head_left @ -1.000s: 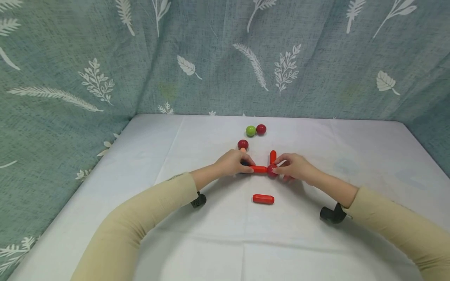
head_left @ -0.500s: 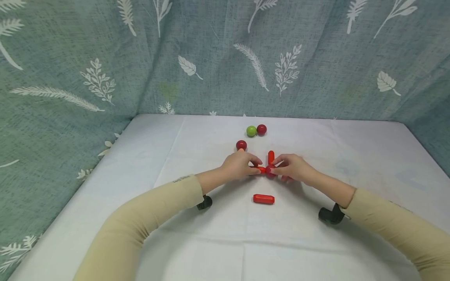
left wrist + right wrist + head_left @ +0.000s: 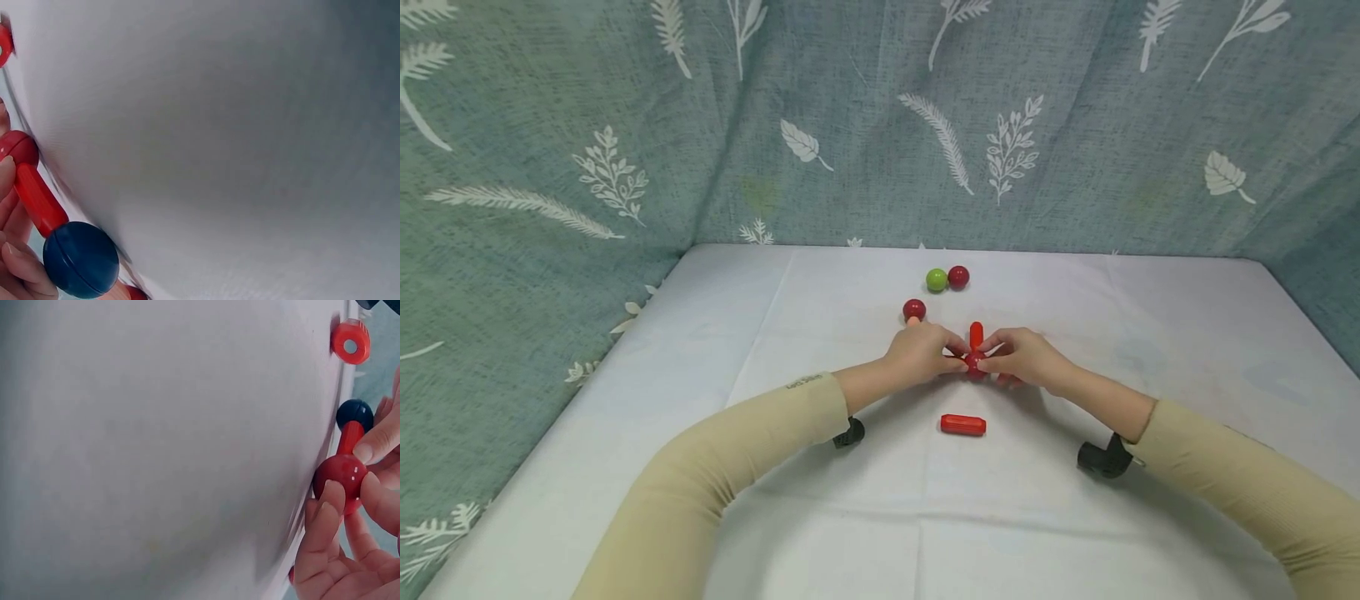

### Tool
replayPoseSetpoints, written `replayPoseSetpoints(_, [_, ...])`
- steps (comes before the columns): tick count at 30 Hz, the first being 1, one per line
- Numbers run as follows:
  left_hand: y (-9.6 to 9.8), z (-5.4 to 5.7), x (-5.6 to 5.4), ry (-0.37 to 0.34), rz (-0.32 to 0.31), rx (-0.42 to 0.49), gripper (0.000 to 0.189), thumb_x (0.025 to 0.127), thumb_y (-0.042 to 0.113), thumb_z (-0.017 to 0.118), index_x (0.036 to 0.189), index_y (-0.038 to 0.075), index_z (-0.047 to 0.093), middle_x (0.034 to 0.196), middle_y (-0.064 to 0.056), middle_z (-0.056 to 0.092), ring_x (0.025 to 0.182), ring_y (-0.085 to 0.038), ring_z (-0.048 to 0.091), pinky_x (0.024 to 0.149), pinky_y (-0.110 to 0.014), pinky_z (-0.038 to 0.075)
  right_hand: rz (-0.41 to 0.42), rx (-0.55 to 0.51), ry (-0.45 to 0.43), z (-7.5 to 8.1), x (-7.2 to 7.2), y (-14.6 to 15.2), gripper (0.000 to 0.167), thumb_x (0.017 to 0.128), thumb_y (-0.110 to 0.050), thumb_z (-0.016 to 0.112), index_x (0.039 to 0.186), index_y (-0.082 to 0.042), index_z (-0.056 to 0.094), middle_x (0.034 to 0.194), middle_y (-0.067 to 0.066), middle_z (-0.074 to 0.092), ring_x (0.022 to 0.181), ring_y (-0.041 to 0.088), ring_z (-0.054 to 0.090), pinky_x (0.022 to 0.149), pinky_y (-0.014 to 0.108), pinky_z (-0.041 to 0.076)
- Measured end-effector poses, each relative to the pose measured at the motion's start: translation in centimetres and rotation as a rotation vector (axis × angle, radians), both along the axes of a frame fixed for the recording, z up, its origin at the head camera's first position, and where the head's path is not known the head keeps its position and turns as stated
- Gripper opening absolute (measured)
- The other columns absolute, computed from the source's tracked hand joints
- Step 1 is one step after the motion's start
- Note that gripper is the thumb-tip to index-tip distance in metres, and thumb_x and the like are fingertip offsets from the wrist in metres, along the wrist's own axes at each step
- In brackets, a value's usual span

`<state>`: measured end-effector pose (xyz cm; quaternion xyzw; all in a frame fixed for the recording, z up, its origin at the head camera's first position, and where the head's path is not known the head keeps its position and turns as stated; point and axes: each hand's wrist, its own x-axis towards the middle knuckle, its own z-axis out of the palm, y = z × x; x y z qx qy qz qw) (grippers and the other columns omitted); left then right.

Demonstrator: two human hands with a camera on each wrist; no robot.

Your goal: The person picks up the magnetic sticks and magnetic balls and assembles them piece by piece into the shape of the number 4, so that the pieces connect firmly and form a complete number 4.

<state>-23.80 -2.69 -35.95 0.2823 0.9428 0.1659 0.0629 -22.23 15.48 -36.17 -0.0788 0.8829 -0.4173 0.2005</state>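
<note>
My right hand (image 3: 1032,358) pinches a glossy red ball (image 3: 340,476) between fingers and thumb. My left hand (image 3: 917,354) grips a red rod (image 3: 40,199) close to that ball, its thumb tip right at the joint. On the rod's other end sits a dark blue ball (image 3: 81,259), hidden by the left hand in the head view. A second red rod (image 3: 976,335) reaches away from the pinched ball toward the back. Beyond the left hand, another red ball (image 3: 913,309) tops a short peach-coloured rod, mostly hidden.
A loose red rod (image 3: 963,425) lies in front of the hands; its end shows a round hole (image 3: 350,346) in the right wrist view. Farther back, a green ball (image 3: 936,280) and a red ball (image 3: 958,277) sit side by side on the white cloth (image 3: 820,533).
My left hand has slid right along the red rod, up to the red ball. The ball and its rods have shifted slightly left, with my right hand still holding the ball.
</note>
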Motion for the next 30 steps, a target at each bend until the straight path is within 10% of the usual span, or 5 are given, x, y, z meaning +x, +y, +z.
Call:
replayPoseSetpoints(15, [0.0, 0.0, 0.1, 0.01, -0.014, 0.005, 0.026, 0.079, 0.032, 0.071, 0.103, 0.021, 0.072, 0.096, 0.008, 0.07, 0.077, -0.005, 0.055, 0.063, -0.018, 0.039, 0.049, 0.028, -0.069, 0.8, -1.3, 0.8, 0.032, 0.087, -0.015, 0.061, 0.115, 0.0, 0.056, 0.101, 0.013, 0.062, 0.068, 0.015, 0.057, 0.064, 0.026, 0.05])
replayPoseSetpoints(22, [0.2, -0.1, 0.1, -0.011, -0.003, -0.013, 0.032, 0.079, 0.034, 0.071, 0.109, 0.022, 0.069, 0.099, 0.007, 0.069, 0.08, -0.005, 0.055, 0.063, -0.017, 0.04, -0.04, 0.058, -0.015, 2.3, -5.5, 1.7, 0.035, 0.09, -0.017, 0.058, 0.121, -0.001, 0.053, 0.114, 0.02, 0.057, 0.077, 0.02, 0.06, 0.07, 0.03, 0.051])
replayPoseSetpoints(30, [0.0, -0.2, 0.1, 0.025, -0.081, -0.048, 0.04, 0.08, 0.035, 0.069, 0.119, 0.026, 0.063, 0.106, 0.008, 0.067, 0.088, -0.004, 0.06, 0.066, -0.018, 0.038, 0.081, 0.168, 0.171, 2.2, -10.6, 0.4, 0.044, 0.091, -0.016, 0.056, 0.132, -0.004, 0.045, 0.123, 0.022, 0.052, 0.095, 0.03, 0.056, 0.075, 0.035, 0.049])
